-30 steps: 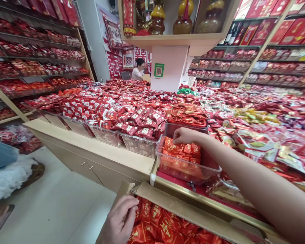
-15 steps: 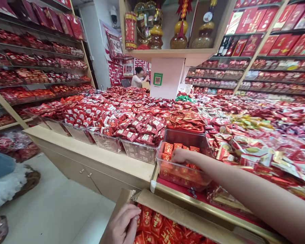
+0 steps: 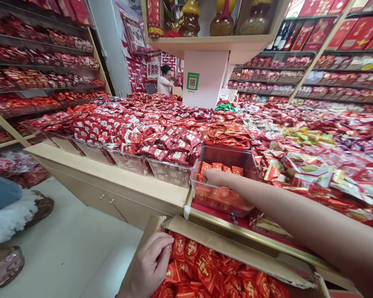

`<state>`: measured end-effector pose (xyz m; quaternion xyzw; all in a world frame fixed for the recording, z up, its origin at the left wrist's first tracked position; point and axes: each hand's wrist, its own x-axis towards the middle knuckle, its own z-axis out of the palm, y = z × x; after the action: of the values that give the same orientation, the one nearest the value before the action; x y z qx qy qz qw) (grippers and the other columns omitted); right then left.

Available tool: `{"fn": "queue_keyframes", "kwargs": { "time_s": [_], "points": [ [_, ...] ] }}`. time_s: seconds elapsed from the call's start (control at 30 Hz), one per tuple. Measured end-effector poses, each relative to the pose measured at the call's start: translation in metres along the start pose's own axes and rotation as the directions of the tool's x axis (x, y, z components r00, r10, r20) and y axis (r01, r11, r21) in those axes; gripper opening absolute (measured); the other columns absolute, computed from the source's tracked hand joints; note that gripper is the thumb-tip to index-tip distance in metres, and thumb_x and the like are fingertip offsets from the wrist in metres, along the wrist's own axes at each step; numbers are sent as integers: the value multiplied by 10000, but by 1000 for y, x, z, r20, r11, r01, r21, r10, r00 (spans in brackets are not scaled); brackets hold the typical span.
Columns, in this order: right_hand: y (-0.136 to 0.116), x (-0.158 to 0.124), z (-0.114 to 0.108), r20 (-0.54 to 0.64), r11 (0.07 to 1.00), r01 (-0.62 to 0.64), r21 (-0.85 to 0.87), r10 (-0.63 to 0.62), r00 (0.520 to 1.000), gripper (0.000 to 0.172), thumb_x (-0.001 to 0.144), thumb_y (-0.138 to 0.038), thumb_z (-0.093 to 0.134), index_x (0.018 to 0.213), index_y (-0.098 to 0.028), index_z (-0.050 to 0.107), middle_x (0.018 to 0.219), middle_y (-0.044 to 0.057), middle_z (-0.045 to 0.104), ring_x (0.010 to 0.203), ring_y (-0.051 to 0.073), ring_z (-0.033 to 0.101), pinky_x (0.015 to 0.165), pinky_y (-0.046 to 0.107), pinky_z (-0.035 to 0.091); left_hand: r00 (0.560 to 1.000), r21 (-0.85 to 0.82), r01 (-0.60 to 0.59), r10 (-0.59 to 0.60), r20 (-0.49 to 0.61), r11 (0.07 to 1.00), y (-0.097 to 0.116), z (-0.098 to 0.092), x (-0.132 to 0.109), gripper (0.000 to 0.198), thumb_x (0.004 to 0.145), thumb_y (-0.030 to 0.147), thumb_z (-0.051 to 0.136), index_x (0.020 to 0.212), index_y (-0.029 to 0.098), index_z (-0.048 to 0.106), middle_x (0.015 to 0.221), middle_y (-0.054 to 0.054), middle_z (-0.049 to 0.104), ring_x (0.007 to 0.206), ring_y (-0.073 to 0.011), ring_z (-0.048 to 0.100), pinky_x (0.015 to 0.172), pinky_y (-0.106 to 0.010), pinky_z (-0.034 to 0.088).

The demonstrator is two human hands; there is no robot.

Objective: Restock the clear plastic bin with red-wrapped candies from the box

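My left hand is closed over the left edge of an open cardboard box, with its fingers curled inside. The box holds many red wrapped packets with gold lettering. My right arm stretches forward into a clear plastic bin. There my right hand is closed, its fingers pointing down at a layer of similar red packets. Whatever lies within those fingers is hidden from view.
Clear bins heaped with dark red packets line the wooden counter to the left. Piles of wrapped sweets spread to the right. A wooden display cabinet overhangs the middle. A person is at the back; a sandalled foot shows lower left.
The view has tipped downward, showing more of the box and its packets. My right hand has shifted slightly left inside the bin. My left hand keeps its place on the box.
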<state>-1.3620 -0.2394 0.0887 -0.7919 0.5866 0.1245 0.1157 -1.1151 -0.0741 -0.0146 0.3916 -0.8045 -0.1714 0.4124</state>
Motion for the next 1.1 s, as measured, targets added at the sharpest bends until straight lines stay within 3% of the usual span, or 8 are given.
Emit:
{"fn": "queue_keyframes", "kwargs": {
  "time_s": [0.17,0.4,0.67,0.77,0.87,0.97,1.03,1.1],
  "points": [
    [13,-12,-13,69,994,-109,22,107,992,267,708,-393,582,760,-141,652,715,96,659,711,228,629,612,282,463,1000,9,2,-1,-21,1000,1,0,0,209,801,75,465,939,187,577,878,-48,612,830,-147,601,711,-239,503],
    [28,-17,1,119,971,-237,43,230,966,168,583,-113,646,750,-110,657,678,94,659,667,205,633,555,248,483,1000,27,-16,17,-8,1000,1,1,1,205,810,88,455,943,186,577,879,-60,615,837,-156,606,719,-251,506],
    [20,-19,7,168,881,-328,341,287,943,83,655,-112,603,735,-113,626,700,79,657,581,142,602,470,206,450,999,40,-38,39,-12,998,5,1,4,208,812,76,441,929,185,573,854,-56,610,812,-149,604,701,-239,507],
    [23,-19,5,170,803,-330,497,282,944,146,709,-126,576,851,-118,610,678,54,650,543,121,585,479,206,446,999,36,-38,39,-17,999,7,1,4,205,814,81,437,914,189,579,835,-51,611,787,-144,607,677,-226,510],
    [31,-28,-10,8,841,-281,462,313,950,328,687,-144,607,1012,-118,573,753,63,661,632,149,606,563,231,462,1000,10,-20,20,-21,1000,7,-1,3,198,815,95,443,899,195,591,819,-48,619,769,-144,613,662,-221,515],
    [31,-59,-29,-374,910,-175,375,321,870,343,701,-173,586,1041,-134,571,884,77,652,799,175,598,711,248,451,992,-105,119,-122,-22,987,8,0,2,171,825,153,473,921,207,604,873,-62,631,798,-160,621,685,-244,528],
    [18,-90,-29,-539,873,-29,487,326,777,318,765,-248,517,1074,-181,551,902,64,642,808,168,588,728,250,448,962,-297,270,-272,35,916,12,5,3,215,844,229,478,1037,229,574,964,-83,632,803,-170,631,681,-271,543],
    [-4,-121,-8,-559,747,158,646,321,765,335,794,-361,461,1096,-235,533,870,60,639,752,176,586,678,269,466,933,-546,353,-330,143,760,18,16,6,364,846,341,482,1203,275,460,1122,-110,587,789,-181,644,617,-291,558]
  ]
}}
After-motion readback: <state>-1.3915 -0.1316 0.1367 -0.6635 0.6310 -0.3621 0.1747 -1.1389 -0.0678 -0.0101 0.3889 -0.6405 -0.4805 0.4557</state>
